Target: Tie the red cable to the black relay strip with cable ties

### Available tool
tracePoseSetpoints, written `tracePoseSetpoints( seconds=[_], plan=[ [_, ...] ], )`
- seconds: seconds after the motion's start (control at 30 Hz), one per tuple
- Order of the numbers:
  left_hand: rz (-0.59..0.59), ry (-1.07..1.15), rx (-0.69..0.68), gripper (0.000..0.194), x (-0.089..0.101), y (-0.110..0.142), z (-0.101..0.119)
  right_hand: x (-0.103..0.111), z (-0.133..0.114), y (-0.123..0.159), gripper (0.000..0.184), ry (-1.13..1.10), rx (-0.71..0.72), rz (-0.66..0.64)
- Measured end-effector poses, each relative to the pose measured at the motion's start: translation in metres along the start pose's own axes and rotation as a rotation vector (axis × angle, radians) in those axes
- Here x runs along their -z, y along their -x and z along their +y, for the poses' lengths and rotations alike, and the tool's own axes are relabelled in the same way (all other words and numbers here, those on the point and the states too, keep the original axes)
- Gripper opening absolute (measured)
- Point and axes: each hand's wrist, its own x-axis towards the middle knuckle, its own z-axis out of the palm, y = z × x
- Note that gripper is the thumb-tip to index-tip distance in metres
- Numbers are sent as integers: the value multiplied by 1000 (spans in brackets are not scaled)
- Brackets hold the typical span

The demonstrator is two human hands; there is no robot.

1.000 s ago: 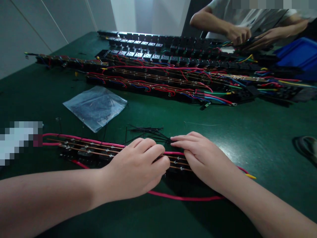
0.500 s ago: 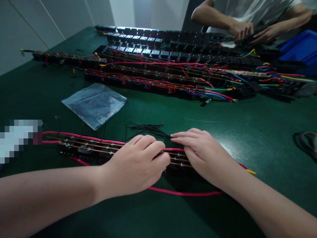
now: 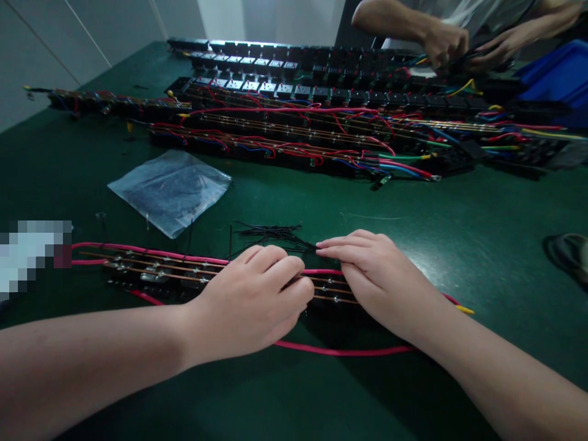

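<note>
My left hand [image 3: 257, 301] is curled over the middle of a black socket strip [image 3: 186, 278], which has bare copper-coloured rods and a red wire [image 3: 165, 252] along it. Its fingers are closed; whatever they grip is hidden beneath them. Above the strip's right part, my right hand [image 3: 374, 269] stretches leftward with its fingers pressed together. Its fingertips pinch a thin black cable tie at the right edge of a loose pile of cable ties [image 3: 271, 231]. Thin black ties [image 3: 230, 242] stand upright along the strip's far side.
A clear plastic bag [image 3: 172, 190] lies beyond the strip. Farther back, several long wired socket strips [image 3: 275, 147] run across the green table [image 3: 294, 404]. Another person's hands [image 3: 443, 46] work at the far right, near a blue bin [image 3: 558, 82]. A red wire loops in front.
The view has shifted slightly, so everything sits a little higher and further left. Both hands keep nearly the same pose and place on the strip.
</note>
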Motion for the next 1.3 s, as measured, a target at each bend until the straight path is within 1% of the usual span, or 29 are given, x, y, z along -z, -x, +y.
tracePoseSetpoints(
  seconds=[0.3,0.43,0.53,0.67,0.77,1.1,1.3],
  plan=[
    [13,4,-2,10,2,0,0,-1,0,1,39,-4,-5,32],
    [18,2,-6,9,2,0,0,2,-3,2,38,-58,-56,92],
    [11,-3,-3,10,2,0,0,4,-5,2,32,-134,-99,152],
    [5,-1,-5,11,1,0,0,2,-4,1,21,-153,-96,209],
    [11,-2,-4,11,1,0,0,0,0,1,16,-140,-88,216],
    [17,34,0,11,2,0,1,2,0,0,15,-104,-123,215],
    [68,77,73,24,3,1,2,2,1,1,14,-134,-146,211]
  ],
)
